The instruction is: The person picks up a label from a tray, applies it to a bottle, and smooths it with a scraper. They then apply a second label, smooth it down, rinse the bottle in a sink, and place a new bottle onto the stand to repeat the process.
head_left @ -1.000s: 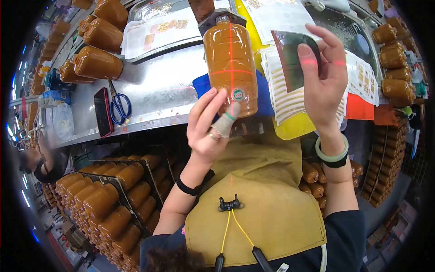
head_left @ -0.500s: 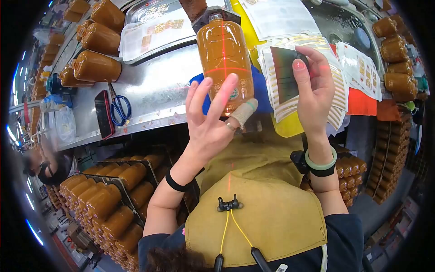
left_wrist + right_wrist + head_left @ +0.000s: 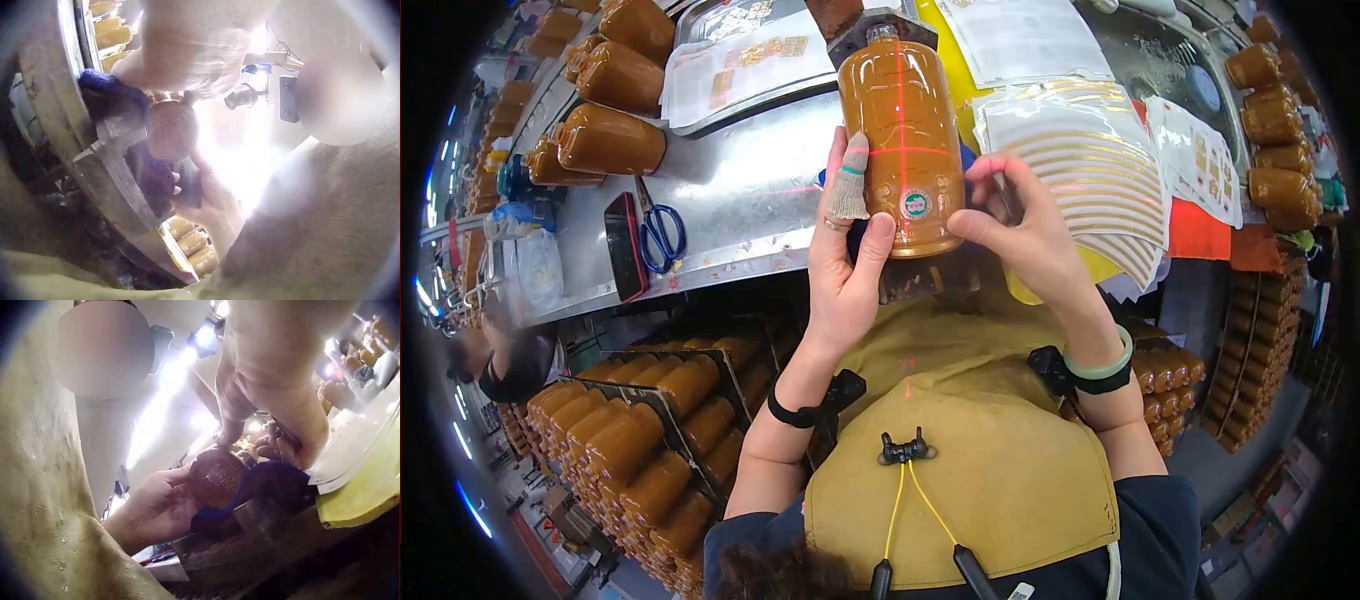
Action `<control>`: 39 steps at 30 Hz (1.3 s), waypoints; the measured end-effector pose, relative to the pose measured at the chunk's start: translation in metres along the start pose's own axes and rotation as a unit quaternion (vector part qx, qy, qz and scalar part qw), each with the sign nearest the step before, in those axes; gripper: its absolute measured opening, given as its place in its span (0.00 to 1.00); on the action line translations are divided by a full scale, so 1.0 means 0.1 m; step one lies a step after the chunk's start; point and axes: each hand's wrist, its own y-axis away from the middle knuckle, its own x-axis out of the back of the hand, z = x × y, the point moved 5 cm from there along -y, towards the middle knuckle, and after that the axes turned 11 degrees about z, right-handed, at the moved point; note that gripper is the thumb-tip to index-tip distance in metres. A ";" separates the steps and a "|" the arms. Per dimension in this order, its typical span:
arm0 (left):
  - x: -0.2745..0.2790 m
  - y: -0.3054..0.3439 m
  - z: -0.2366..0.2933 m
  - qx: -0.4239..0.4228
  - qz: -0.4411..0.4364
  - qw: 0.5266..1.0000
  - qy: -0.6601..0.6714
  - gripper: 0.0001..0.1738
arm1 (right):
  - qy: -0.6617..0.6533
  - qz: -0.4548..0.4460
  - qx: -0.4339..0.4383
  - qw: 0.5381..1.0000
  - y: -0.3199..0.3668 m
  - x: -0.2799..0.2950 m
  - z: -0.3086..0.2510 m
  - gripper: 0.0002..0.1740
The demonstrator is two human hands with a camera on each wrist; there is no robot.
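An amber bottle [image 3: 905,130] lies on its side, its neck at a dark metal block [image 3: 880,30]. Red laser lines cross it, and a round green-and-white emblem [image 3: 915,205] shows near its base. My left hand [image 3: 845,250] holds its left side, thumb near the base, one finger in a knit cover. On the other side, my right hand [image 3: 1025,225] pinches a dark flat scraper [image 3: 1006,196], seen nearly edge-on, with the thumb tip right at the bottle's lower edge. Blue cloth [image 3: 275,481] lies under the bottle. The bottle's embossed base [image 3: 215,478] faces the right wrist camera.
Transfer sheets with gold stripes [image 3: 1080,170] lie to the right on a yellow board [image 3: 356,506]. Blue scissors [image 3: 662,238] and a phone [image 3: 626,248] rest at the left table edge. Several amber bottles [image 3: 610,140] stand behind them; stacked bottles [image 3: 600,430] fill racks below.
The left hand moved from in front of the bottle's base to its left side and took hold. The right hand brought the scraper left, from over the striped sheets to the bottle.
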 end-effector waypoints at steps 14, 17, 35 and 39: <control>0.02 -0.01 0.09 -0.137 0.011 0.990 -0.029 0.32 | -0.073 -0.022 -0.038 0.996 0.01 -0.03 -0.02 0.25; 0.05 0.01 0.16 -0.215 0.046 0.971 -0.093 0.32 | -0.122 -0.046 -0.068 0.989 0.03 -0.02 -0.09 0.22; -0.15 0.10 0.39 -0.401 0.013 0.817 -0.414 0.36 | -0.069 0.012 0.004 0.998 -0.12 0.18 -0.32 0.22; -0.01 0.12 0.34 -0.265 0.055 0.931 -0.244 0.38 | -0.032 0.076 0.077 0.994 -0.15 0.20 -0.38 0.21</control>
